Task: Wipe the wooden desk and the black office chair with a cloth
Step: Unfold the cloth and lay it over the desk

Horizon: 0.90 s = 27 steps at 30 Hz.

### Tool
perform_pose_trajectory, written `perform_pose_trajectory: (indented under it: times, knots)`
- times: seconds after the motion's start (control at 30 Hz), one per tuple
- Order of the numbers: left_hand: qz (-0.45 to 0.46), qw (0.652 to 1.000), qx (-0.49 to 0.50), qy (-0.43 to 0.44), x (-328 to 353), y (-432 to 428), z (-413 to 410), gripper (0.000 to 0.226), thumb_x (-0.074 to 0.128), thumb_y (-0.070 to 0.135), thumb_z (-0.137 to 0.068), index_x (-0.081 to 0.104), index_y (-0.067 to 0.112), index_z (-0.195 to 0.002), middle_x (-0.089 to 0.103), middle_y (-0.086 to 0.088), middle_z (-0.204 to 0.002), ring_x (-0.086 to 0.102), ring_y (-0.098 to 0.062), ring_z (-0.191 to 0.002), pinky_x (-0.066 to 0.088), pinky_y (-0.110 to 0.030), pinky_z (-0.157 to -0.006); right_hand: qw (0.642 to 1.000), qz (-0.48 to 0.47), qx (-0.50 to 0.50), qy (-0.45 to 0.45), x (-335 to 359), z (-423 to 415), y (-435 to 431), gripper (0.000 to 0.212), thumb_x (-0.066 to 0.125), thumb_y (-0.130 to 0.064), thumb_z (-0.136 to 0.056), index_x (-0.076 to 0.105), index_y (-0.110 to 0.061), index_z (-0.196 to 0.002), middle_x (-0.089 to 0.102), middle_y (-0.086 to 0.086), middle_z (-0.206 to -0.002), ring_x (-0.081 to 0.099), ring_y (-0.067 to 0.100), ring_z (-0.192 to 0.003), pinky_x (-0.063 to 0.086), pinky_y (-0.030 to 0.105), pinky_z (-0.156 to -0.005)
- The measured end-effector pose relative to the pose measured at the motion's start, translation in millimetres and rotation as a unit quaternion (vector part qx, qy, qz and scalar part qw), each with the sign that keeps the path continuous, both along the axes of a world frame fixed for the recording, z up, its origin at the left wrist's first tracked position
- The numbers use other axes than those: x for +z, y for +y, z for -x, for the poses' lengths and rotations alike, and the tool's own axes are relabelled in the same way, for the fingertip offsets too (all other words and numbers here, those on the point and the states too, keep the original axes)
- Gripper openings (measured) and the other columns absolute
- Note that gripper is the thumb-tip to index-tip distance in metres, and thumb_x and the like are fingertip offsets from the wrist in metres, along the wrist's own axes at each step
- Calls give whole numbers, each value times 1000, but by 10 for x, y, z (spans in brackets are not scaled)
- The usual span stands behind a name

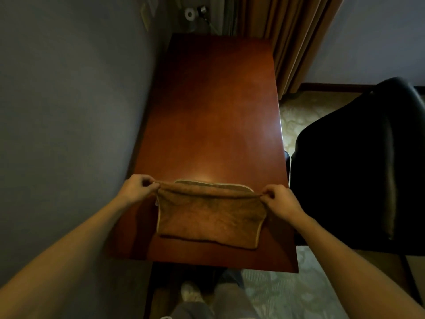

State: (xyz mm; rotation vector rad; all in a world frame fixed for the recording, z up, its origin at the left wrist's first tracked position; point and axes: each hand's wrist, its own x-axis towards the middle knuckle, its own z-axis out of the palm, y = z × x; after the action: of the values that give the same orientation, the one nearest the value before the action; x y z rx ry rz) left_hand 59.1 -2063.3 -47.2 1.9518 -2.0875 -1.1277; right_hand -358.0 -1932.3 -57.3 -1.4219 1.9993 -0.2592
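At the near edge of the reddish-brown wooden tabletop (213,111), your left hand (138,188) and right hand (279,198) each pinch a far corner of the folded brown terry cloth (209,217), likely squaring it into a wiping pad; the black office chair (349,171) waits unwiped beside the right edge.

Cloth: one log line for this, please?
left hand: pinches cloth corner | right hand: pinches other corner | cloth: partly on desk | chair: untouched

Dim room, we note. Warm glare patch on the near half of the desk (213,166); the chair (340,180) reads almost black. We see wide-angle bending at the edges and soft, slightly blurred detail.
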Motion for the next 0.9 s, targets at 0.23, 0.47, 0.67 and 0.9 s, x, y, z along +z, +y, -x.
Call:
perform_pose_trajectory:
  times: [0.23, 0.47, 0.67, 0.9]
  knots:
    - [-24, 993, 117, -23, -396, -299, 189, 41, 73, 48, -93, 69, 17, -120, 68, 0, -107, 63, -21, -102, 48, -35, -86, 999, -30, -34, -23, -278, 116, -470, 31, 67, -27, -97, 66, -21, -128, 73, -1, -119, 69, 23, -110, 57, 44, -94]
    - [-224, 959, 141, -96, -634, -286, 244, 66, 75, 74, -72, 70, 8, -67, 72, -4, -65, 67, -19, -67, 43, -31, -58, 971, -194, -116, 71, -510, 222, -491, 52, 70, -58, -89, 62, -13, -114, 70, 9, -109, 69, 30, -98, 59, 42, -81]
    - [-270, 949, 135, -86, -718, -94, 370, 46, 90, 48, -73, 67, 9, -78, 69, -6, -83, 69, -24, -81, 48, -30, -61, 926, -257, -235, -146, -640, -99, -300, 42, 84, -47, -80, 68, -10, -89, 74, 11, -93, 72, 28, -84, 64, 43, -74]
    - [-314, 927, 179, 99, -752, 128, 330, 34, 74, 26, -94, 63, 8, -121, 67, -9, -118, 65, -28, -112, 53, -46, -102, 895, -185, -328, -238, -668, -456, -77, 16, 80, -27, -86, 73, -16, -94, 75, 7, -102, 72, 27, -92, 60, 49, -90]
